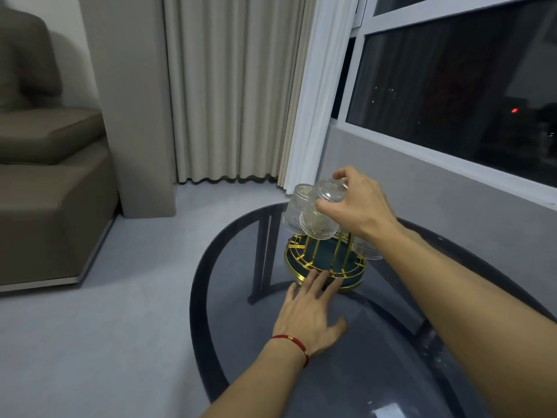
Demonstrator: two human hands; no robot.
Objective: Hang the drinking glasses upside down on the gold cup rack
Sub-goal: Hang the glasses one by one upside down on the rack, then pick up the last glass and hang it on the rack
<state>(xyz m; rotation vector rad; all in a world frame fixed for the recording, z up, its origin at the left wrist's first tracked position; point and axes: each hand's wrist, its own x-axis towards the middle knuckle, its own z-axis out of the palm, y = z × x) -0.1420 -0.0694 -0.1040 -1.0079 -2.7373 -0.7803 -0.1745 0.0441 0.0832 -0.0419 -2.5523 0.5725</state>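
Note:
The gold cup rack (pixel 304 260), a wire frame on a round dark-green base, stands on the dark glass table (pixel 376 357). My right hand (pixel 358 206) is shut on a clear textured drinking glass (pixel 324 212), held upside down and tilted over the rack's top. Another glass (pixel 294 211) hangs upside down just left of it. A third glass (pixel 366 250) hangs at the rack's right side, partly hidden by my right wrist. My left hand (pixel 310 312) lies flat on the table, fingers spread, with the fingertips touching the rack's base.
A brown sofa (pixel 45 188) sits on the left of the grey floor. Beige curtains (pixel 229 86) hang behind the table. A grey wall and a dark window (pixel 452 86) run along the right, close to the table's far edge.

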